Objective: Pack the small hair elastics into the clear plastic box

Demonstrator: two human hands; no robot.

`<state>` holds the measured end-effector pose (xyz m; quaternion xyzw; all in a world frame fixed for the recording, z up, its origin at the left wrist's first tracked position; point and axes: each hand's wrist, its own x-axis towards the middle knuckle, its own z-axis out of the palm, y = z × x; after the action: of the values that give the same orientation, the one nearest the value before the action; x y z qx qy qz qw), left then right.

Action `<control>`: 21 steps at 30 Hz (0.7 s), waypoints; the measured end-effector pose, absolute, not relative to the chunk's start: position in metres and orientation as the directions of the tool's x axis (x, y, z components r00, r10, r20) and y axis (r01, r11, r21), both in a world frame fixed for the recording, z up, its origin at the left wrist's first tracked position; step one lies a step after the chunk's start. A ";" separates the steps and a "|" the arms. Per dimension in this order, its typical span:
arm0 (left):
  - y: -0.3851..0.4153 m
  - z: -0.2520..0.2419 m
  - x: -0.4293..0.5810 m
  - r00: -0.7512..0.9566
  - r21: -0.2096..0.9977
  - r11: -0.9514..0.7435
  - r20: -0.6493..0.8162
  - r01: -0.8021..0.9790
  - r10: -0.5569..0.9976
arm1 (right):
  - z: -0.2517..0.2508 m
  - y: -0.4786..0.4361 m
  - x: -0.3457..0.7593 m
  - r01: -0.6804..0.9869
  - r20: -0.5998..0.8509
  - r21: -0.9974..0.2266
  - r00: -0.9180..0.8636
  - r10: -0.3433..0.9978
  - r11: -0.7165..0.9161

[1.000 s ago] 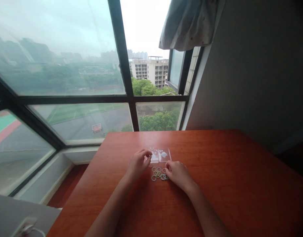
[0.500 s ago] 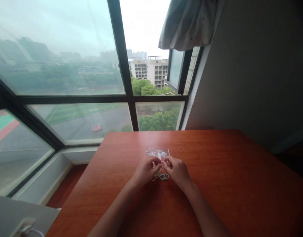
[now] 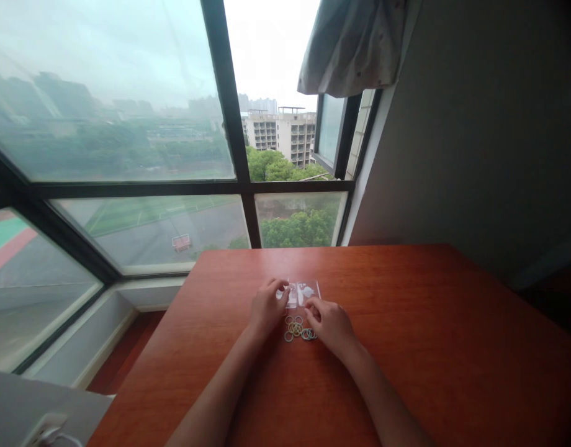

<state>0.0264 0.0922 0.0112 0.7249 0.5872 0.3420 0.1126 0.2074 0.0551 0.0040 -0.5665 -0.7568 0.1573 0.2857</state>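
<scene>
A small clear plastic box (image 3: 308,292) lies open on the reddish wooden table (image 3: 406,347). Just in front of it sits a heap of several small coloured rings (image 3: 297,328), like tiny rubber bands. My left hand (image 3: 265,307) rests at the box's left end with its fingertips curled together over that half. My right hand (image 3: 329,323) lies to the right of the heap, fingers bent and pinched near the box's front edge. What either pinch holds is too small to make out.
The table stands against a large window with dark frames (image 3: 239,180). A dark wall (image 3: 490,136) runs along the right, with a bunched curtain (image 3: 355,43) above. A white socket with a cable (image 3: 46,428) shows at the lower left.
My left hand went from the box's left end to meet the right hand over the heap, then moved back to the box. The right hand barely shifted.
</scene>
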 end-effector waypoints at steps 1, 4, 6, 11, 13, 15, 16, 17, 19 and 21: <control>0.091 0.013 0.025 0.084 0.556 -0.291 0.367 0.779 0.927 | 0.004 0.055 0.207 0.770 0.244 -0.561 -0.197 0.950 0.304; 0.086 0.022 0.015 0.141 0.515 -0.322 0.359 0.794 0.923 | 0.004 0.055 0.207 0.777 0.220 -0.557 -0.202 0.954 0.293; 0.081 0.030 0.007 0.234 0.476 -0.361 0.305 0.802 0.923 | 0.004 0.055 0.208 0.779 0.217 -0.555 -0.201 0.955 0.290; 0.069 0.044 -0.004 0.429 0.385 -0.391 -0.014 0.836 0.903 | 0.003 0.056 0.209 0.788 0.215 -0.544 -0.200 0.956 0.288; 0.068 0.044 -0.002 0.422 0.330 -0.380 -0.065 0.864 0.904 | 0.003 0.056 0.209 0.795 0.212 -0.537 -0.197 0.957 0.283; 0.068 0.040 0.001 0.413 0.270 -0.385 -0.055 0.882 0.909 | 0.003 0.056 0.209 0.796 0.210 -0.536 -0.197 0.958 0.281; 0.068 0.038 0.002 0.417 0.243 -0.395 -0.045 0.886 0.908 | 0.004 0.056 0.209 0.795 0.210 -0.538 -0.196 0.958 0.280; 0.069 0.035 0.003 0.421 0.220 -0.405 -0.032 0.888 0.906 | 0.004 0.056 0.209 0.793 0.208 -0.541 -0.197 0.958 0.281; 0.069 0.032 0.004 0.429 0.190 -0.421 -0.001 0.887 0.903 | 0.004 0.056 0.209 0.786 0.209 -0.550 -0.198 0.958 0.282; 0.069 0.031 0.004 0.440 0.197 -0.435 0.021 0.879 0.898 | 0.004 0.057 0.208 0.769 0.215 -0.572 -0.196 0.957 0.286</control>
<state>0.0041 0.0689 0.0306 0.8448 0.5258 0.0614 0.0783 0.2078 0.0567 0.0036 -0.5721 -0.7541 0.1721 0.2728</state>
